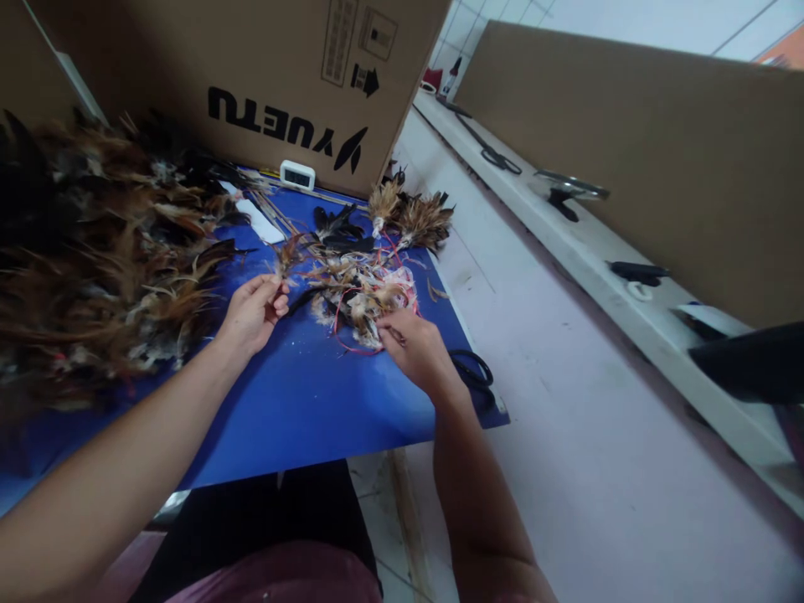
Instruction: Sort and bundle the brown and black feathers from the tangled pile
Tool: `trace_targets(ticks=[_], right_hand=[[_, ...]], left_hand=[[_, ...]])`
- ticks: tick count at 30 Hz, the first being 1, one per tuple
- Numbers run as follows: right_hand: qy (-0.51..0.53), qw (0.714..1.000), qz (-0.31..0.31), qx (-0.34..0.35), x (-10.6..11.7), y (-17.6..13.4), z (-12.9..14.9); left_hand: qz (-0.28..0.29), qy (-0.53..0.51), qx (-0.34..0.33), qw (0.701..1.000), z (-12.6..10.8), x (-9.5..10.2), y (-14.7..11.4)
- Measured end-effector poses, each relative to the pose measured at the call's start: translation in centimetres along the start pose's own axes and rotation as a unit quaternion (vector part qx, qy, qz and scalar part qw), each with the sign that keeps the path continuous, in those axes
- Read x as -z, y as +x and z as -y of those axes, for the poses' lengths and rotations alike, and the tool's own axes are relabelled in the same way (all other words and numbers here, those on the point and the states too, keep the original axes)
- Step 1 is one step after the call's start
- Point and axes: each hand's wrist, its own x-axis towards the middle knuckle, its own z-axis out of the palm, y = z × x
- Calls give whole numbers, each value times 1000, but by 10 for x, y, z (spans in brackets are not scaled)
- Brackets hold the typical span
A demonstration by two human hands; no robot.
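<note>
My left hand (256,311) is closed in a pinch on a small bunch of brown feathers (289,253), which points up and away from the fingertips. At the near edge of a loose feather pile (361,297), my right hand (411,343) has its thumb and fingers closed together. Whether a feather sits between those fingertips is too small to make out. Red string (337,322) loops through and around this pile. Behind it lie black feathers (336,224) and tied brown feather bundles (424,219).
A large heap of brown and black feathers (138,268) covers the left of the blue tabletop (276,419). A cardboard box (282,67) and a small white digital display (297,175) stand behind. Black cord (474,368) lies at right. Scissors (501,161) rest on the ledge (533,197).
</note>
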Motion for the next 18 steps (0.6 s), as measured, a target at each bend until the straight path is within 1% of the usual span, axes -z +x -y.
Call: trace_targets(ticks=[2,4,7,10,13,15,18], right_hand=[[6,1000,-6,4,-9,25,9],[-18,1000,11,-6,-19,45,17],[-85,995,44,-13,-37,60,20],[-122,989,79,0,-51,59,11],[-123,988,93,1,-58,52,1],[-107,991,84,-3,-59,48,-2],[-77,996,33,-1,-57,47,-1]], left_hand=[[-1,-2,0,1000,0,0,0],[-3,-5,-1,1000,0,1,1],[-3,-11,-1,1000,0,3,2],[-3,-23,2,1000,-1,6,4],[-16,-41,0,999,-3,10,4],[-24,-49,-2,999,-4,11,5],[-24,-50,0,998,-5,11,5]])
